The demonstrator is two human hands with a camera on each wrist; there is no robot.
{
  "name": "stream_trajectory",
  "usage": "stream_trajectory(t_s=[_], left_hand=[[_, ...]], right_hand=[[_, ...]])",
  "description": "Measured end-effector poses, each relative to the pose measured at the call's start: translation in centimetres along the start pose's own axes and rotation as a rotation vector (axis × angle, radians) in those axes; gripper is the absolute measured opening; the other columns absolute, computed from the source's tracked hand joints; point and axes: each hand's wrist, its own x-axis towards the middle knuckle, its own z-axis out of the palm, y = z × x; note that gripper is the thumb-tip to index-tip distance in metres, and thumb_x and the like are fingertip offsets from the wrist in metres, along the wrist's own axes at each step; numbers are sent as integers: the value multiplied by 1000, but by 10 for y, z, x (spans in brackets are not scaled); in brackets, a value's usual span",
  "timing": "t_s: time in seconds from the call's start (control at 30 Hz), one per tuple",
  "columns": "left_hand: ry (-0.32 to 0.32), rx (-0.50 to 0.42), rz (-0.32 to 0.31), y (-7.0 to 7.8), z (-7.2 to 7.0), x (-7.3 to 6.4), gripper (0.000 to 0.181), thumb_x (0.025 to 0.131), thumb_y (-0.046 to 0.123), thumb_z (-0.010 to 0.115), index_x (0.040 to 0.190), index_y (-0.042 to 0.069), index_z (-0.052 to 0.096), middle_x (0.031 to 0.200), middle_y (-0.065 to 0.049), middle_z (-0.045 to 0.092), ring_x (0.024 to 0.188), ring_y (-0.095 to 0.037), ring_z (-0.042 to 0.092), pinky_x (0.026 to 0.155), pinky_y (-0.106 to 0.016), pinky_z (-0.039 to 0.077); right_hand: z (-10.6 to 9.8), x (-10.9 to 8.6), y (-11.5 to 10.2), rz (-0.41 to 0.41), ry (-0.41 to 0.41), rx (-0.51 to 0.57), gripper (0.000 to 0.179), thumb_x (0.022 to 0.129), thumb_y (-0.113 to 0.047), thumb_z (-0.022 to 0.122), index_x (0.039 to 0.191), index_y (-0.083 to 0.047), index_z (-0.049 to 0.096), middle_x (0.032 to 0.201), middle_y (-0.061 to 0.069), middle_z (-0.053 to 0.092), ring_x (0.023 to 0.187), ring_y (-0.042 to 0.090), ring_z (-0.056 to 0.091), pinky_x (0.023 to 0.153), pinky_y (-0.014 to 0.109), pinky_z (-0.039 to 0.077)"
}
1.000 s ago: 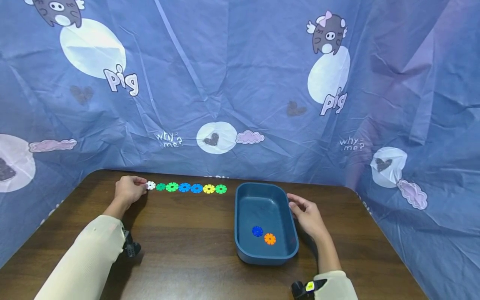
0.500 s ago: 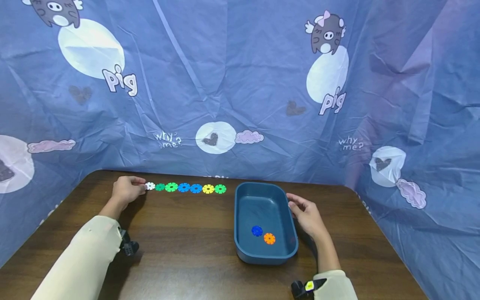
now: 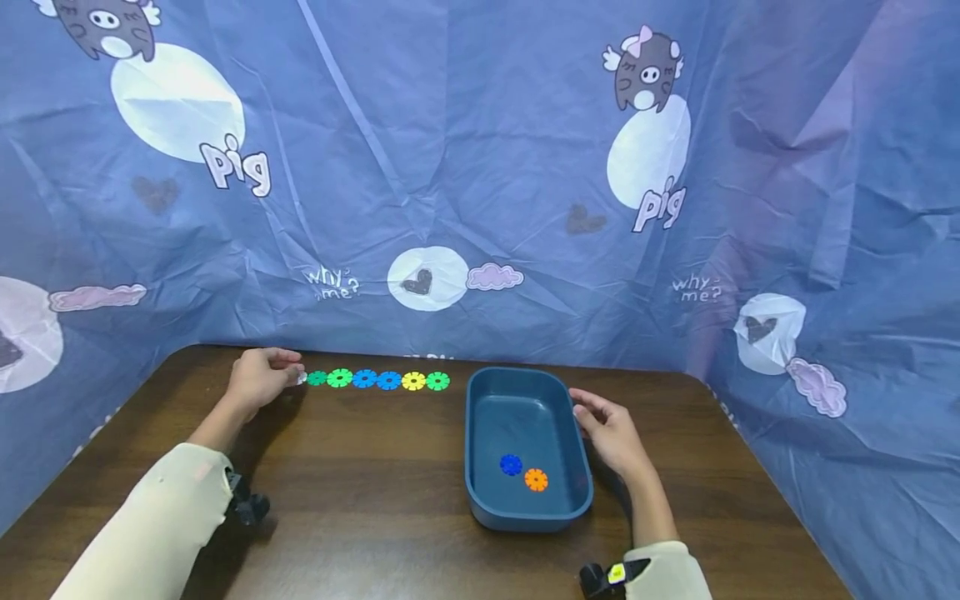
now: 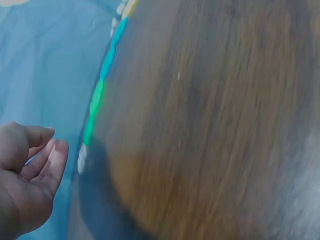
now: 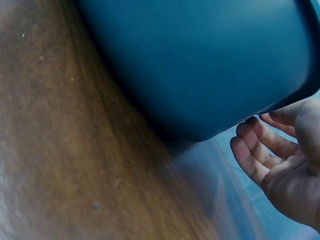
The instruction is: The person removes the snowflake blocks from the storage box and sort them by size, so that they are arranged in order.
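In the head view my left hand (image 3: 258, 383) hovers at the left end of a row of plastic snowflake discs, partly covering the white disc (image 3: 302, 377). Its fingers are loosely bent and hold nothing; the left wrist view shows a gap between fingertips (image 4: 61, 145) and the white disc (image 4: 82, 159). Rightward along the row come a dark green disc (image 3: 317, 377), a light green one, two blue ones, a yellow disc (image 3: 413, 381) and another green. My right hand (image 3: 615, 437) rests its fingertips against the outer right side of a blue tub (image 3: 528, 521), without gripping it.
Inside the tub lie a dark blue disc (image 3: 512, 465) and an orange disc (image 3: 536, 480). The wooden table (image 3: 360, 517) ends just behind the row, where a blue printed curtain (image 3: 495, 192) hangs. Its right edge slopes down beyond my right hand.
My left hand has left the white disc's outer edge, its fingers now apart and partly over the disc. My right hand and the tub have kept their places; the whole view has shifted slightly.
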Motion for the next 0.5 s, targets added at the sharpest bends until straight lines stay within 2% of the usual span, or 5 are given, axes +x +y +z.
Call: stream_trajectory(t_s=[0.2, 0.33, 0.5], left_hand=[[-3, 113, 110, 31, 14, -3, 24, 95, 11, 72, 112, -6, 73, 98, -16, 77, 82, -14, 70, 65, -22, 51], [-30, 118, 194, 49, 28, -4, 21, 96, 12, 72, 110, -3, 74, 98, -14, 77, 88, -24, 73, 69, -27, 54], [-65, 94, 268, 76, 49, -9, 19, 95, 12, 73, 110, 0, 75, 97, -11, 77, 87, -24, 73, 71, -32, 56]], right_hand=[[0, 0, 1, -2, 2, 0, 37, 107, -17, 57, 141, -3, 60, 128, 18, 67, 102, 20, 64, 82, 26, 58], [1, 0, 0, 2, -1, 1, 36, 107, -17, 57, 140, -3, 61, 126, 19, 67, 101, 21, 64, 82, 27, 58], [1, -1, 0, 12, -3, -15, 36, 107, -17, 55, 141, -5, 60, 129, 17, 67, 105, 22, 64, 86, 31, 59]])
